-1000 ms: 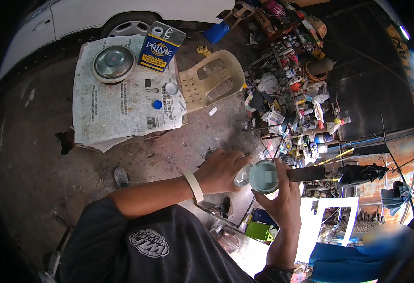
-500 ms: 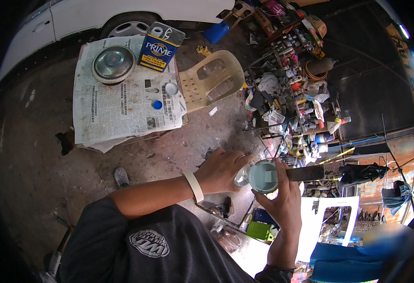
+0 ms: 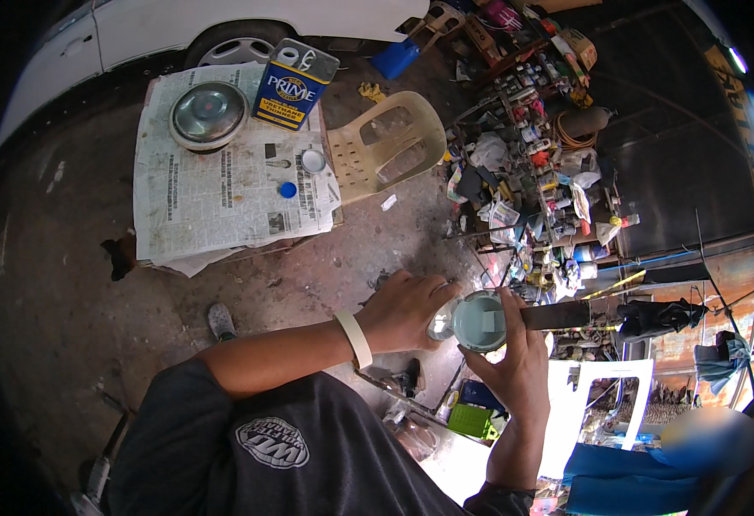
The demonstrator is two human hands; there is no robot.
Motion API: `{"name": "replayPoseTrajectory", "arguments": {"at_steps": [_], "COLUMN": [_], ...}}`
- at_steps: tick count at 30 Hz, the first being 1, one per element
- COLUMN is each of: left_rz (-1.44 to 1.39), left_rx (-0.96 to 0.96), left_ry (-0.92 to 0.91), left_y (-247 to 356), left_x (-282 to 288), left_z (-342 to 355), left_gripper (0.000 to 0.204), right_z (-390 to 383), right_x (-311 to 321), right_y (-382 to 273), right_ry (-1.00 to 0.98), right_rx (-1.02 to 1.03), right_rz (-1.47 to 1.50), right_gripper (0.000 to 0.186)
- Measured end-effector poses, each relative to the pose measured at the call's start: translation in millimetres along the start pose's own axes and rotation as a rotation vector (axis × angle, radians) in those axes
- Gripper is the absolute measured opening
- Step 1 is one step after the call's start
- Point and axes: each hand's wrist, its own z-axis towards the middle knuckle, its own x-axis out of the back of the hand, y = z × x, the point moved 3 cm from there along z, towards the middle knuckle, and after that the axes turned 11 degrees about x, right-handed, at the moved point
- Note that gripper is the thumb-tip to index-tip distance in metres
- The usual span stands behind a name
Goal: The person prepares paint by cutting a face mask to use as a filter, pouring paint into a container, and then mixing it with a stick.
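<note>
My left hand (image 3: 404, 311) is closed around a small clear container (image 3: 440, 323), most of it hidden by the fingers. Right beside it, my right hand (image 3: 519, 357) grips a round cup (image 3: 480, 322) by its rim and side. Inside the cup is pale grey-green liquid with a bright reflection on it. The two vessels meet or nearly meet at their rims; I cannot tell whether anything is flowing between them. A dark flat bar (image 3: 557, 316) appears just right of my right fingers, and whether it is part of the cup is unclear.
At the upper left, a newspaper-covered table (image 3: 196, 202) holds a blue thinner can (image 3: 287, 90), a lidded metal pan (image 3: 208, 114), a blue cap (image 3: 288, 190) and a small white lid (image 3: 312, 161). A beige chair (image 3: 351, 159) stands beside it. Cluttered shelves (image 3: 536, 138) line the right. A person (image 3: 643, 477) is at lower right.
</note>
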Motion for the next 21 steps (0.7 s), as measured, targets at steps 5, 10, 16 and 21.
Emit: {"name": "replayPoseTrajectory", "arguments": {"at_steps": [5,10,16,21], "left_rz": [0.015,0.007,0.009,0.001], "left_rx": [0.000,0.002,0.000,-0.001], "left_ry": [-0.006,-0.014,-0.009,-0.010], "left_y": [0.1,0.6,1.7,1.9], "left_x": [-1.3,0.5,0.8,1.2], "left_z": [0.1,0.2,0.3,-0.1], "left_gripper": [0.097,0.096,0.097,0.096], "right_z": [-1.0,-0.9,-1.3,-2.4], "right_x": [-0.5,0.0,0.0,-0.7], "right_y": [0.3,0.0,0.7,1.4], "right_ry": [0.002,0.002,0.001,-0.006], "right_rx": [-0.001,0.004,0.027,-0.012], "right_rz": [-0.003,-0.008,-0.021,0.013], "right_gripper": [0.099,0.099,0.099,0.100]}}
